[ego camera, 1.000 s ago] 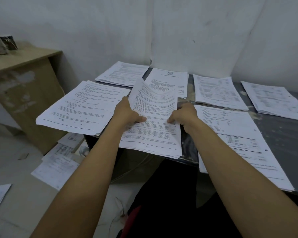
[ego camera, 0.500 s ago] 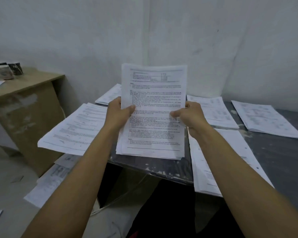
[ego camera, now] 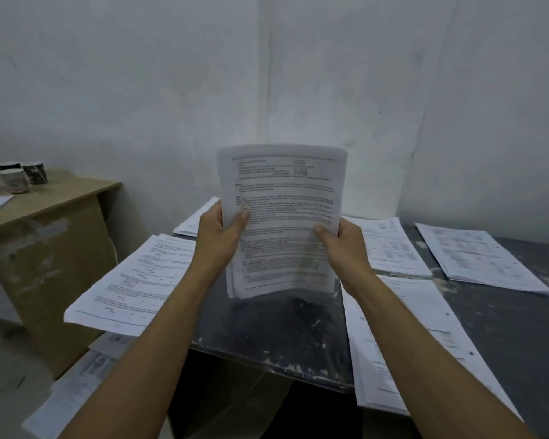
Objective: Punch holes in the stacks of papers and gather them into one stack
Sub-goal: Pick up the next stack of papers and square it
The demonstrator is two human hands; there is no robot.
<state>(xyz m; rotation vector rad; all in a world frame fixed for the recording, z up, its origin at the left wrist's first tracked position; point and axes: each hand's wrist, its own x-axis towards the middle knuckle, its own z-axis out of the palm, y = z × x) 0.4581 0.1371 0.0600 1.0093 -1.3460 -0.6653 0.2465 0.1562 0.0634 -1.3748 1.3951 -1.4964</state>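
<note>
Held stack [ego camera: 282,223]: upright, printed face toward camera, above the bare dark table [ego camera: 282,331]; lower edge close over the surface, contact not clear.
Left hand [ego camera: 217,239]: grips the stack's left edge; thumb on the front page, fingers curled behind.
Right hand [ego camera: 343,245]: grips the right edge; thumb on the front, fingers wrapped behind.
Left stack [ego camera: 140,277]: flat, overhangs the table's left edge.
Right near stack [ego camera: 403,337]: flat, just right of the held stack, runs toward the near table edge.
Far right stacks [ego camera: 390,245], [ego camera: 479,261]: flat, side by side, apart.
Far left stack [ego camera: 197,221]: mostly hidden behind the left hand.
Side desk [ego camera: 45,201]: wooden, by the wall; small cups [ego camera: 13,179] on top.
Floor sheets [ego camera: 73,394]: loose, under the table's left edge.
</note>
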